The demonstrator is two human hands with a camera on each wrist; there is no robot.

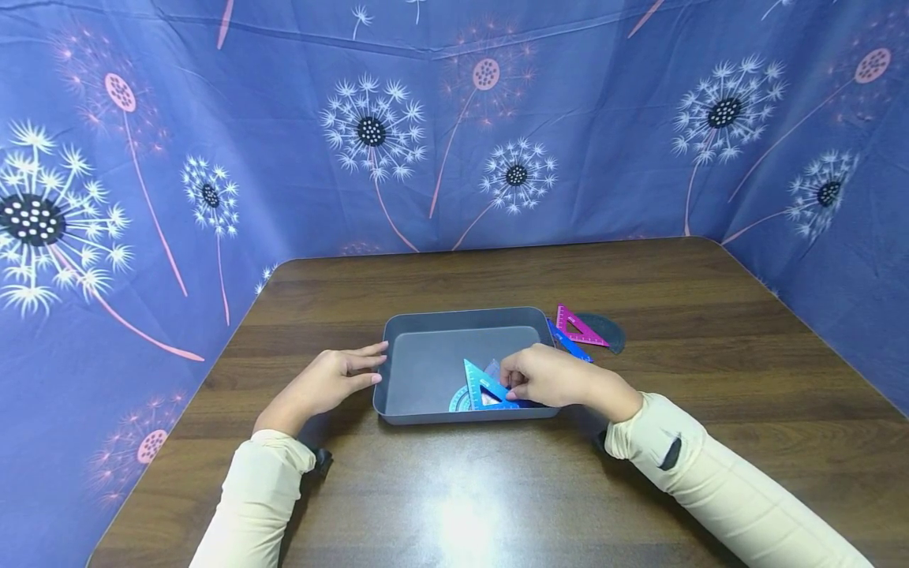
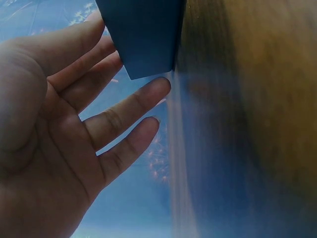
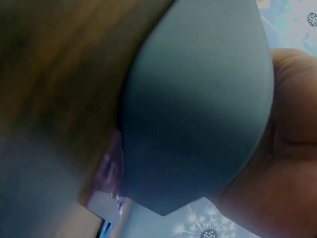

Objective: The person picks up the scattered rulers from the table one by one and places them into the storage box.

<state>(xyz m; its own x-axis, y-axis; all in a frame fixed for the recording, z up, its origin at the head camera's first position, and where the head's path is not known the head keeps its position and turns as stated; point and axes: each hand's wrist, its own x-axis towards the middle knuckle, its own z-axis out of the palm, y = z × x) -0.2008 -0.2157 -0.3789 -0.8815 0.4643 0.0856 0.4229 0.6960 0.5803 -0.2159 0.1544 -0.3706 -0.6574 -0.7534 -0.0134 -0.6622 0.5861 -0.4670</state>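
Looks partway: right hand pinches blue set square inside tray toward near-right corner, left hand touches left edge, fingers extended; ruler, pink triangle, dark protractor remain out, past tray's right edge.

On a brown wood-grain table, a grey rectangular tray sits between the left hand, at its left end, and the right hand, over its right end. In it, just left of the right fingertips, a light-blue triangular set square overlaps a light-blue round-edged protractor. Beyond the right hand, outside the tray, lie a blue straight ruler and, farther right, a magenta triangular set square on a dark semicircular piece.
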